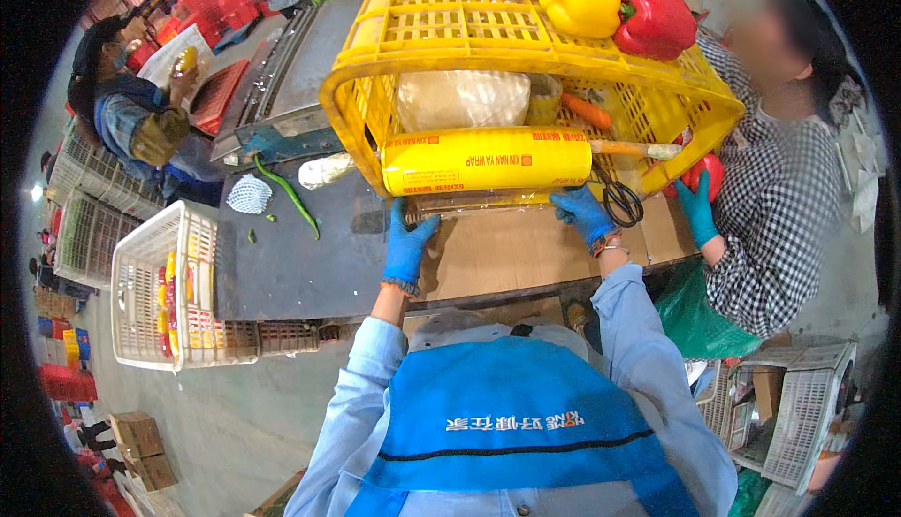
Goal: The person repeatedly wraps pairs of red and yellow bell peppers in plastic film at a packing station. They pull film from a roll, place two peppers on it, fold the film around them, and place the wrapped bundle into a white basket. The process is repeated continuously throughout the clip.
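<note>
A yellow roll of plastic cling wrap (486,160) lies on a rod across the open side of a yellow plastic crate (450,63). Clear film hangs just below the roll. My left hand (410,241), in a blue glove, is at the film's left end with thumb and fingers near its edge. My right hand (586,213), gloved too, has its fingers curled at the film's right end; the film between them is hard to make out. Black-handled scissors (621,197) hang beside my right hand. A yellow bell pepper (578,0) and a red bell pepper (654,19) rest on the crate.
Cardboard (521,249) covers part of the dark table (281,278). A green chili pepper (290,197) and a white foam net (249,194) lie at left. A white crate (179,292) holds wrapped red and yellow produce. A co-worker's gloved hand (697,211) holds a red pepper at right.
</note>
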A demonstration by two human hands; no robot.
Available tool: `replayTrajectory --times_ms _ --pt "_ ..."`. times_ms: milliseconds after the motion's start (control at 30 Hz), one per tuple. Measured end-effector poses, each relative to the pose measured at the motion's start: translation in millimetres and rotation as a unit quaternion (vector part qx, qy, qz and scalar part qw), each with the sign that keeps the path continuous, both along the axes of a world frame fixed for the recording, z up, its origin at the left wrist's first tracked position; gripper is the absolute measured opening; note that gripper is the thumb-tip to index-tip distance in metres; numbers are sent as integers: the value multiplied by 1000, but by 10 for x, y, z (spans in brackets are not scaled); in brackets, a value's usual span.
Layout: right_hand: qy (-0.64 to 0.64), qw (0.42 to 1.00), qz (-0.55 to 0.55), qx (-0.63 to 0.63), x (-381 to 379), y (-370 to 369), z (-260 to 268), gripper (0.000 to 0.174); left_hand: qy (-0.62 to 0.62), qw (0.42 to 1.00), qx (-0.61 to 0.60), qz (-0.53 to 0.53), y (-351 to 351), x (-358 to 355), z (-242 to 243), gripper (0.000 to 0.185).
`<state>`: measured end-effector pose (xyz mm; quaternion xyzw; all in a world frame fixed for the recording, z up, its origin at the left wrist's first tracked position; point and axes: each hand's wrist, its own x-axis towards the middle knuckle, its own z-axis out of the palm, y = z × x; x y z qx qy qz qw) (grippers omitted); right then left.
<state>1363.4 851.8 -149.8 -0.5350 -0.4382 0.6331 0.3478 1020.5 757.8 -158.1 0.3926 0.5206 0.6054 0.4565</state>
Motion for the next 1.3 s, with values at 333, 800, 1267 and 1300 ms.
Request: replayTrajectory --times_ms 333,800,1267,1300 --pt "38 988 148 -19 72 27 -137 32 -101 968 -190 -128 273 -134 -177 19" --pt "-5 974 186 -127 433 -1255 -105 31 108 931 -325 -124 -1220 -31 -19 17" --pt "5 987 129 -99 305 -1574 -1026 29 -7 942 -325 -82 -1542 -170 -1065 25" --pt "-19 987 132 -88 298 -1583 -1064 30 -8 942 -327 -81 -1533 -171 -1078 26"
